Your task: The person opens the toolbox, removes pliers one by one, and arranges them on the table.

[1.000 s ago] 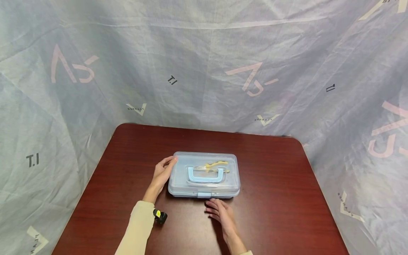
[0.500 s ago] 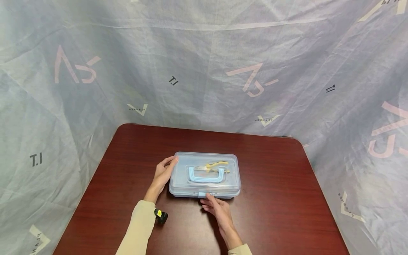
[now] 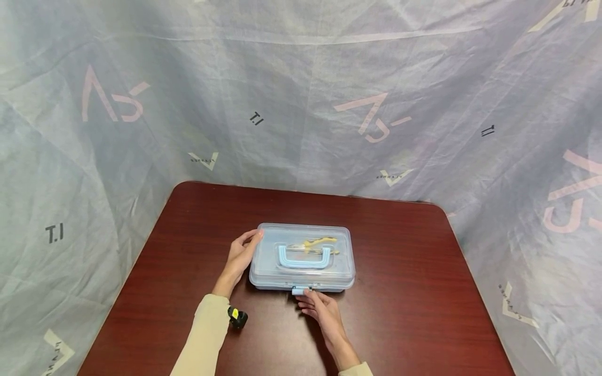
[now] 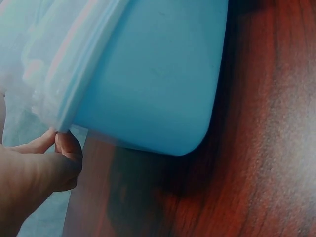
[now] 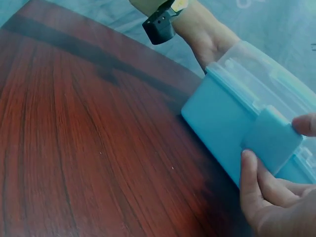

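A plastic toolbox (image 3: 277,235) with a light-blue base and a see-through lid sits on the table. Its blue handle (image 3: 304,265) lies flat on the lid, and yellow-handled pliers (image 3: 312,244) show through the plastic. My left hand (image 3: 239,258) holds the box's left end, thumb on the lid's edge; the left wrist view has its bent fingers (image 4: 69,148) at the lid's rim. At the front, my right hand (image 3: 325,313) pinches the blue latch (image 5: 274,138), thumb at its upper edge and fingers below. The latch stands tilted out from the box front. The lid is down.
The dark red wooden table (image 3: 400,271) spreads around the box on all sides. Grey printed cloth (image 3: 301,78) hangs behind and along both sides of it. A black wrist camera (image 3: 237,318) is strapped to my left wrist.
My right hand has moved up to the latch from just below the box's front. The latch has swung outward and down from the box front. My left hand stays at the left end.
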`<state>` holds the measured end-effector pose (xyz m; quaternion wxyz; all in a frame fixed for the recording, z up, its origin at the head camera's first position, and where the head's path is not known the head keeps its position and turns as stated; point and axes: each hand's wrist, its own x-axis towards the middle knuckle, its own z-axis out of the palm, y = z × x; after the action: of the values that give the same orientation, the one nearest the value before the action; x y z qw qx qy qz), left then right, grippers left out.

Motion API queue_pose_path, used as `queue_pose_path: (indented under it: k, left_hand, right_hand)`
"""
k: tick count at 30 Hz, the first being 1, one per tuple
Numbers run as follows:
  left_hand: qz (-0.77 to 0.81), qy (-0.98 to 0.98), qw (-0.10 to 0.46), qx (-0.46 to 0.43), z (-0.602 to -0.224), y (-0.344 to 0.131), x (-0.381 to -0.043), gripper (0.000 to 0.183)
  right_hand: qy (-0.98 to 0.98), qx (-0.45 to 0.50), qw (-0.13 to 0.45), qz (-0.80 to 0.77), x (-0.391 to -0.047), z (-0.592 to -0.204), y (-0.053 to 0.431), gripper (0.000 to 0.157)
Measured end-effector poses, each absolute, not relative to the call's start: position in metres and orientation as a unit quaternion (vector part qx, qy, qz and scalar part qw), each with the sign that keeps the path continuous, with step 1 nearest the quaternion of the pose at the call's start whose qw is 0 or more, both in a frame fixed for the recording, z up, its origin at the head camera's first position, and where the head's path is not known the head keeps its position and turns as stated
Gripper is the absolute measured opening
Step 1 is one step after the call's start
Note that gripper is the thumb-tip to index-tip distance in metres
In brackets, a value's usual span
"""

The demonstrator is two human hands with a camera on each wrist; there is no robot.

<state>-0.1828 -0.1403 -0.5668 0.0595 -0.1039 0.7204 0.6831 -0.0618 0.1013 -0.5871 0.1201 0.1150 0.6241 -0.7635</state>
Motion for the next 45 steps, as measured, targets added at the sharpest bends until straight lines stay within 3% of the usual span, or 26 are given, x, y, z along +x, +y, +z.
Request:
queue_pose_path:
  k: [4,10,15,33,45]
  left_hand:
    - [0.682,0.722,0.061,-0.104,-0.568,-0.141,-0.182,0.067]
    - [0.684,0.719,0.057,-0.104,-0.568,-0.143,-0.18,0.066]
    - [0.683,0.72,0.056,-0.107,-0.569,-0.142,-0.181,0.067]
    - [0.682,0.722,0.063,-0.099,-0.569,-0.139,-0.182,0.068]
    - [0.687,0.717,0.063,-0.093,-0.57,-0.143,-0.183,0.068]
  right_hand:
    - [0.646,0.08,0.136,-0.747,-0.061,-0.588,0.108,0.033]
    - [0.644,0.006,0.158,-0.749,-0.062,-0.596,0.119,0.047]
    - [0.64,-0.019,0.158,-0.752,-0.062,-0.602,0.125,0.049]
    - [0.66,0.123,0.094,-0.735,-0.078,-0.608,0.116,0.028]
    - [0.703,0.144,0.122,-0.685,-0.079,-0.607,0.115,0.035]
